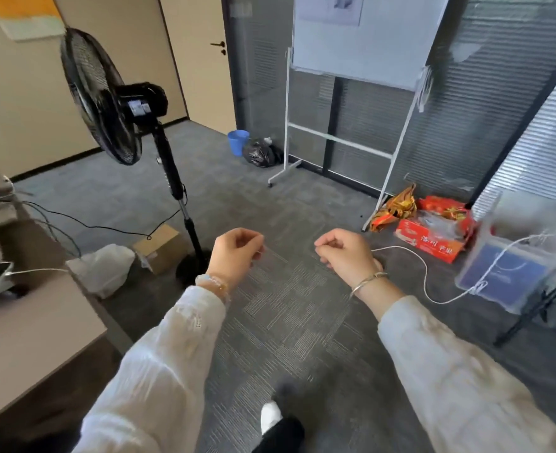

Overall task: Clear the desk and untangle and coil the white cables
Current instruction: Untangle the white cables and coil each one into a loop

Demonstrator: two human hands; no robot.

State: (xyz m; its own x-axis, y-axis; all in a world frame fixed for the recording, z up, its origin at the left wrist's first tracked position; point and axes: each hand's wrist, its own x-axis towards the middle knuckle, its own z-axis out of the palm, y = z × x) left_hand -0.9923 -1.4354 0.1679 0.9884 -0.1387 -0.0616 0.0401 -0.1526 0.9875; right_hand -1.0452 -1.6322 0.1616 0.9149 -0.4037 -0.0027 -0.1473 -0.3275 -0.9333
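1. Both hands hover over the carpet, apart.
2. The right hand (342, 251) has its grip closed, fingers curled around a white cable (425, 273).
3. The left hand (237, 253) is curled too; blur hides whether its grip pinches the cable.
4. The cable sags rightward to a clear box (512, 273).
5. A surface (24, 322) sits left, a standing fan (113, 103) beyond.

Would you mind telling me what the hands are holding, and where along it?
The right hand pinches the white cable near its end; the rest trails right. The left hand is curled, but whether it holds anything cannot be told.
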